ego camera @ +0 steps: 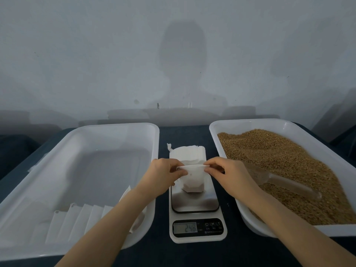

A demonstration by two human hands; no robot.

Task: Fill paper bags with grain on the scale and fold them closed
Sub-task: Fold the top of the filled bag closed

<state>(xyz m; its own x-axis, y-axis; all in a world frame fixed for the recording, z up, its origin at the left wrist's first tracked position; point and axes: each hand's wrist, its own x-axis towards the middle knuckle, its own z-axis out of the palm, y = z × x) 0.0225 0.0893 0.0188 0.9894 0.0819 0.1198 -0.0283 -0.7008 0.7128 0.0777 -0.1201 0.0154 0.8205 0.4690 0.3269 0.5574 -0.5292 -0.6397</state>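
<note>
Both the left hand (163,175) and right hand (225,173) pinch the top corners of the paper bag (192,181) standing on the scale (195,204); thin, limp paper, probably best held by its rim.

A small, makeshift packing station in a plain room: a bare, scuffed wall (77,54) behind a dark table (163,253), a digital kitchen scale (198,228) between two white plastic tubs, the right tub (246,121) heaped with grain (279,157) (the left tub (115,125) holds flat paper bags (77,218)).
</note>
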